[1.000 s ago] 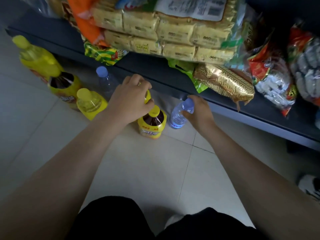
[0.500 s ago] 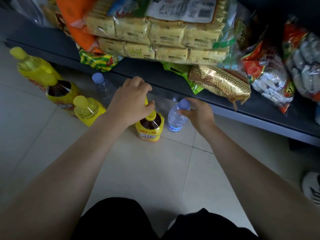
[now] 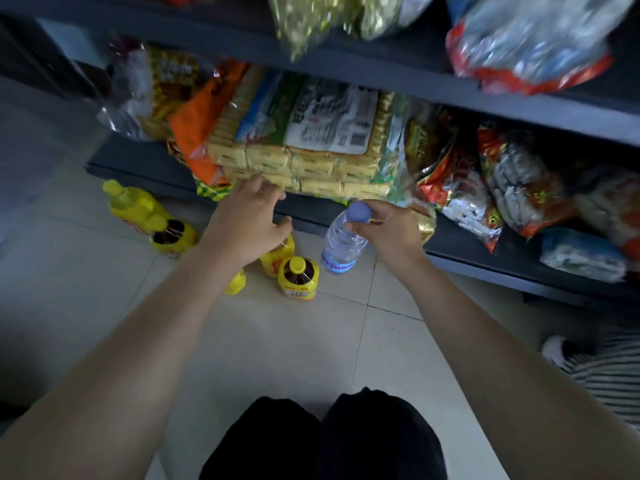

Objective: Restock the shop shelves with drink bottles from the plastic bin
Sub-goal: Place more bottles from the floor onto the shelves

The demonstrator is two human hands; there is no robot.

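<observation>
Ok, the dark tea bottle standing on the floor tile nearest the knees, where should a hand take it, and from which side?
Take the dark tea bottle by the neck just under its yellow cap, coming straight down from above. It stands upright and apart from the water bottle held by the right hand, so the top is open. Another yellow bottle crowds its far left side, under the left hand, so a side grip looks tighter.
</observation>
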